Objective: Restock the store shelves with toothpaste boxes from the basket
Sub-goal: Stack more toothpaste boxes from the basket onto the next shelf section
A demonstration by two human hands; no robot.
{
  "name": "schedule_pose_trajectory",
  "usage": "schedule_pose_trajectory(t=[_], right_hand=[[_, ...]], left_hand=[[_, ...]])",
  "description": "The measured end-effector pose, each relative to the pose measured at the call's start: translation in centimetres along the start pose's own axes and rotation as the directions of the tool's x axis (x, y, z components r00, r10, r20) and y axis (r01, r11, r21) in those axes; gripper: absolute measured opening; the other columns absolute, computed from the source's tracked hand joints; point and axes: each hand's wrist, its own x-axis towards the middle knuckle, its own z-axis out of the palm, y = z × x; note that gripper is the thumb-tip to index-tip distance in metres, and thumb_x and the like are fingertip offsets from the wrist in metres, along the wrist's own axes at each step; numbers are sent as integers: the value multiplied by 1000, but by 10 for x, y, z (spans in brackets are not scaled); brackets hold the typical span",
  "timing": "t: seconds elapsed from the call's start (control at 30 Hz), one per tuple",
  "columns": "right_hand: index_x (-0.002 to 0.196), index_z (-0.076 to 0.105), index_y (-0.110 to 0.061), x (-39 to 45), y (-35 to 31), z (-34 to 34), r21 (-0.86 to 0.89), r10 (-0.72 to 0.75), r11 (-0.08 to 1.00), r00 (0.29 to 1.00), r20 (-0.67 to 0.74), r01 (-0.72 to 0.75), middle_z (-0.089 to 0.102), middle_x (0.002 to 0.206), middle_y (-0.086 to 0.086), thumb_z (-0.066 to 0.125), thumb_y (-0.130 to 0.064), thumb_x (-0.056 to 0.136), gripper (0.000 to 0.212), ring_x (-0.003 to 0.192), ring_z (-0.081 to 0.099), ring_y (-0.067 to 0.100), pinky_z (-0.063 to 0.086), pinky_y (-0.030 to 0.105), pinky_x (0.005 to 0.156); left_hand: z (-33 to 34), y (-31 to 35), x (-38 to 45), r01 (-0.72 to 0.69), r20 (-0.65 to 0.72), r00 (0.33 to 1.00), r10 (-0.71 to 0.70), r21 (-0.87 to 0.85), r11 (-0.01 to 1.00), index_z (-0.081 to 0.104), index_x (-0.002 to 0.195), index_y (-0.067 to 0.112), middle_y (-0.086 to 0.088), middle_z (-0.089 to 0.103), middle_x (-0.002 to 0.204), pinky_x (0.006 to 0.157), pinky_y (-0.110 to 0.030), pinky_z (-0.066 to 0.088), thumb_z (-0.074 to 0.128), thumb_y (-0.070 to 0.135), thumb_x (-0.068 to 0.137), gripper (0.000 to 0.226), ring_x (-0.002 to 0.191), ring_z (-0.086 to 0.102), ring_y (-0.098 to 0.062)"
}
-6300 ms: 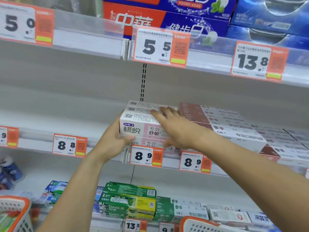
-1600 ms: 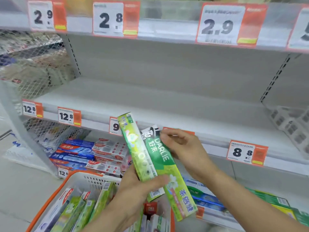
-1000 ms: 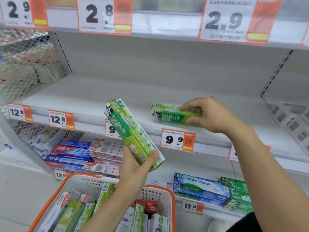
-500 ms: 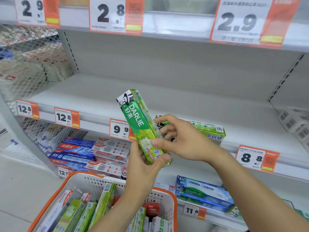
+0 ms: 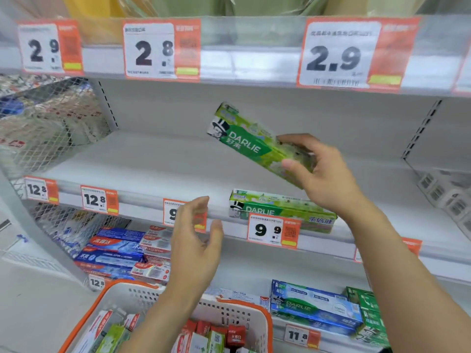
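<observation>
Right hand [image 5: 328, 174] grips a green Darlie box [image 5: 254, 143] by its right end, thumb on the front face, fingers curled over the top edge and behind. The box is in the air above the middle shelf [image 5: 142, 164], tilted, its left end higher than the end in the hand. It touches neither shelf nor anything else.

Left hand [image 5: 196, 248] is empty, held up in front of the shelf edge, fingers loosely spread and slightly bent, thumb apart from them. It covers part of a price tag [image 5: 175, 212] on the shelf rail.

A second box [image 5: 277, 207] of the same green kind lies flat along the front of the middle shelf, below the raised one, just behind the 9.9 tag [image 5: 272, 231]. The rest of that shelf's surface shows bare white.

Basket [image 5: 237, 312], white with an orange rim, sits at the bottom of the view beneath the left forearm. Inside it, more toothpaste boxes [image 5: 204, 340]: green, white, red, standing or leaning; exact count cannot be told.

Lower shelf carries blue and red boxes [image 5: 119, 256] at left, blue-green Darlie boxes [image 5: 313, 307] at right. Upper rail bears tags 2.9, 2.8, 2.9. A wire mesh panel [image 5: 51, 123] closes the shelf's left side.
</observation>
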Motion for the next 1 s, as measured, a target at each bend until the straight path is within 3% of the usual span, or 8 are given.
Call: schedule_pose_trajectory(t=[0.07,0.13,0.27,0.33,0.47,0.7,0.9,1.0], right_hand=[[125,64,-29,6,14,-9,-250,39,968,999,22,-32,67,122,-10,67,-16,92,35,113,61,14,48,35,99],[125,64,-34,9,28,-16,-406,179,908,973,148,-105,67,125,-6,68,-20,92,36,115,59,21,47,35,97],[123,66,-40,6,49,-25,-468,425,862,784,452,-198,64,131,-8,67,-23,93,35,121,58,13,44,26,100],[125,65,-42,4,53,-28,-428,435,875,758,486,-227,62,135,-12,65,-27,95,34,125,56,10,44,30,106],[132,60,-42,-1,57,-31,-385,436,885,758,485,-262,56,142,-13,63,-29,97,37,131,51,10,40,25,106],[142,51,-42,-14,48,-35,-435,455,864,763,459,-254,32,159,3,50,-30,104,40,146,31,22,26,26,111],[136,61,-33,-27,54,-41,-344,379,906,832,406,-245,48,150,1,56,-29,101,35,139,40,18,26,15,93],[129,67,-31,-36,57,-46,-307,351,918,873,340,-249,48,149,5,64,-36,95,34,137,43,19,26,17,94]], left_hand=[[5,5,11,-53,16,999,51,107,993,44,130,31,7,50,130,101,-14,40,66,18,93,45,117,49,1],[13,10,25,-73,52,997,65,173,982,39,138,25,4,44,134,108,-26,38,67,24,93,53,125,45,-7],[32,23,51,-41,219,976,-21,274,961,16,157,21,-3,29,156,117,-39,33,60,41,96,78,143,33,-19],[44,27,65,-40,356,930,-91,343,939,12,159,20,-5,28,160,115,-35,34,55,39,99,77,143,36,-20],[55,28,84,-62,514,832,-208,459,886,35,154,16,-3,43,155,111,-28,36,52,34,102,58,135,49,-21],[60,42,78,-107,521,825,-221,527,843,40,152,14,-2,42,155,106,-28,38,49,38,103,56,135,48,-22],[63,48,78,-88,512,816,-270,570,817,40,152,14,-6,45,154,106,-33,40,50,39,102,57,134,49,-24],[65,53,82,-90,481,831,-278,609,788,43,150,14,-10,42,155,110,-33,37,55,37,100,56,138,44,-27]])
